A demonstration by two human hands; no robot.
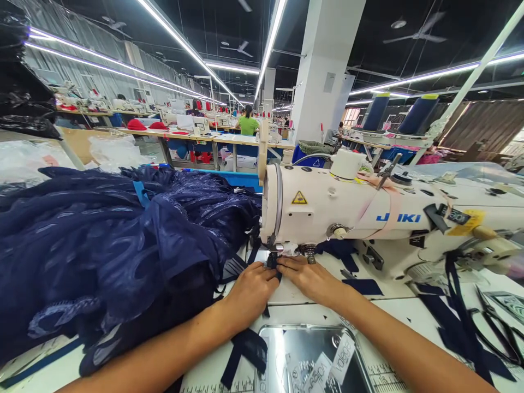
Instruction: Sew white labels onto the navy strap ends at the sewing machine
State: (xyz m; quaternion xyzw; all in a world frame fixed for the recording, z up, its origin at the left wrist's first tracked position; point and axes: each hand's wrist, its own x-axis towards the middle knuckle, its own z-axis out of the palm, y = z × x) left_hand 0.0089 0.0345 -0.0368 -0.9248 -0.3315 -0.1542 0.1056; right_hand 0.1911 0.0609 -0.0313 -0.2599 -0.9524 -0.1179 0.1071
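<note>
My left hand (250, 292) lies flat, palm down and fingers loosely extended, pressing a narrow navy strip (271, 268) against the machine bed so it cannot wander as it meets the needle. My right hand (308, 278) mirrors it from the other side, fingers stretched forward and touching the same strip just in front of the presser foot (273, 256); neither hand closes around anything, both simply pin the cloth down with the fingertips. The strip runs between my two hands and under the head of the white Juki sewing machine (347, 210), which is why my hands sit so close together, nearly touching. To my left the bulk of the navy patterned fabric (106, 245) is heaped on the table, kept off to the side so its weight does not drag the seam. More navy strips (458, 316) lie loose to the right of the machine, within reach, and a shiny metal tray (282, 349) sits near me between my forearms. Scissors (497, 322) rest at the far right.
</note>
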